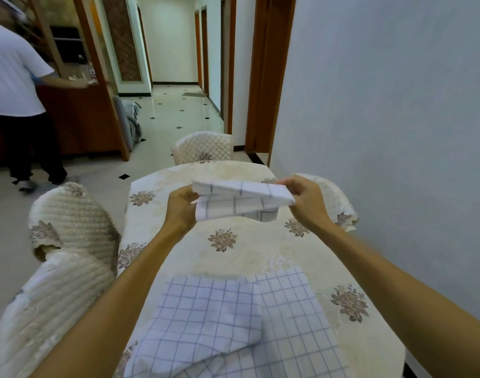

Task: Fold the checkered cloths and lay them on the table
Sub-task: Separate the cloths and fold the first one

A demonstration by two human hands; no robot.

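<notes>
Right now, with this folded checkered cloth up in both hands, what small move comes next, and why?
Probably lower the folded cloth flat onto the table just below it. It already looks compact, pinched at its ends by the left hand and right hand above the tabletop, while unfolded checkered cloth waits at the near edge.

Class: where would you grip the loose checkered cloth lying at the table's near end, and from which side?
Probably pinch the loose checkered cloth at its far corners, reaching over from above: that far edge lies flat and exposed on the table, while the near part is rumpled.
</notes>
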